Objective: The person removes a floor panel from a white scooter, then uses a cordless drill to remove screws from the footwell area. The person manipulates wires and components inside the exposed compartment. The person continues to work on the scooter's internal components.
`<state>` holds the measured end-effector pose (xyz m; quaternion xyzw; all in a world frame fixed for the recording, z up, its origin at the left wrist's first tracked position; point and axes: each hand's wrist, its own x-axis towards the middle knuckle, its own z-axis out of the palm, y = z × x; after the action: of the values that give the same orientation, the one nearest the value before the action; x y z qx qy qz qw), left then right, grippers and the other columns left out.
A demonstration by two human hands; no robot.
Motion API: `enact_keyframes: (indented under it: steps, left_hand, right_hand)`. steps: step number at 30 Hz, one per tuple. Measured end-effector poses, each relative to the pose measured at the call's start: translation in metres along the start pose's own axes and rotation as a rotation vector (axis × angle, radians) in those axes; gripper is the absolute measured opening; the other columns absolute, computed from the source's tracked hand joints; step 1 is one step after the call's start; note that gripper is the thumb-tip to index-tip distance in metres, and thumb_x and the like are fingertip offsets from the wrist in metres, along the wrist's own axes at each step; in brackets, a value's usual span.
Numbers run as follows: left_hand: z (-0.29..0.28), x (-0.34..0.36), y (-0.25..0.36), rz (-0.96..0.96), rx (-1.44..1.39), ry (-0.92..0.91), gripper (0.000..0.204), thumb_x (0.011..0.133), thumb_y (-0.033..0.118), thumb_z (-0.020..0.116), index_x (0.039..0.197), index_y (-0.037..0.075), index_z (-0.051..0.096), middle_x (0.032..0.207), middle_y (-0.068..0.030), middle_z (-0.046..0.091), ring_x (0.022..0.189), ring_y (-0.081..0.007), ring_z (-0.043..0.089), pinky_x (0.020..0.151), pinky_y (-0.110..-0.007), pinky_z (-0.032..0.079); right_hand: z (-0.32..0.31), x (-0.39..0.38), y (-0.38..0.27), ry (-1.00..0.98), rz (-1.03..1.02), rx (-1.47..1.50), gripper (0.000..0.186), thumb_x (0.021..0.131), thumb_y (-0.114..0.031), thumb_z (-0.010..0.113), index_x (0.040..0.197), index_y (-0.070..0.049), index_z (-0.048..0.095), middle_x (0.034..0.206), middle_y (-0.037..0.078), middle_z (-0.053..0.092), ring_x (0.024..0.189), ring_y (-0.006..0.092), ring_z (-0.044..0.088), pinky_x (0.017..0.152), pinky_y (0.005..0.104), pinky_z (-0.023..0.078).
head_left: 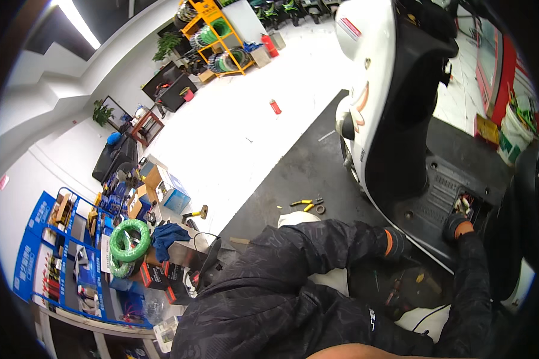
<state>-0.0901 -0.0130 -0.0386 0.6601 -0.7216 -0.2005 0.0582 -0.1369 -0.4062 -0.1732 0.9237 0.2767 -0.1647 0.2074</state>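
Observation:
A white electric scooter (374, 113) with a black inner panel stands at the right. In its grey footboard (446, 179) there is an opening with several wires (463, 204) showing. My right hand (455, 226), in a dark glove with an orange cuff, reaches to the near edge of this opening; its fingertips are too dark and small to make out. Beside the scooter's lower edge is my left hand (396, 245), gloved the same way, close to the white trim. Its fingers blend into the dark mat, so their pose is hidden.
Yellow-handled pliers (308, 204) and a brown tape roll (321, 210) lie on the dark mat (293, 173). More tools (394, 293) lie below my left arm. A red can (275, 106) is on the white floor. Boxes, a hammer (197, 213) and green tyres (129, 240) crowd the left.

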Motion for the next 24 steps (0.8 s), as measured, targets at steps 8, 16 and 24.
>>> enact_keyframes:
  steps: [8, 16, 24]
  left_hand:
    - [0.043, 0.027, -0.016, 0.022, -0.042, 0.045, 0.032, 0.089, 0.019, 0.055, 0.119, 0.016, 0.068, 0.113, -0.0175, 0.068, 0.104, -0.0368, 0.065, 0.090, -0.044, 0.052]
    - [0.036, 0.027, -0.008, 0.020, -0.043, 0.038, 0.030, 0.089, 0.019, 0.055, 0.115, 0.015, 0.068, 0.110, -0.0181, 0.068, 0.103, -0.0377, 0.064, 0.089, -0.045, 0.052]
    - [0.037, 0.032, -0.007, 0.030, -0.052, 0.044, 0.028, 0.088, 0.019, 0.055, 0.112, 0.014, 0.068, 0.108, -0.0187, 0.068, 0.101, -0.0387, 0.064, 0.087, -0.046, 0.052]
  right_hand:
    - [-0.037, -0.015, -0.001, 0.043, 0.197, 0.197, 0.028, 0.080, -0.024, 0.057, 0.074, -0.005, 0.076, 0.084, 0.020, 0.072, 0.073, 0.0371, 0.069, 0.068, 0.0521, 0.054]
    - [-0.082, -0.013, -0.021, -0.112, 0.282, 0.174, 0.023, 0.083, -0.022, 0.060, 0.087, -0.008, 0.078, 0.098, 0.015, 0.074, 0.088, 0.0329, 0.071, 0.079, 0.0495, 0.055]
    - [-0.091, -0.009, -0.022, -0.132, 0.298, 0.185, 0.024, 0.085, -0.023, 0.059, 0.091, -0.008, 0.077, 0.100, 0.015, 0.073, 0.090, 0.0333, 0.070, 0.080, 0.0492, 0.055]
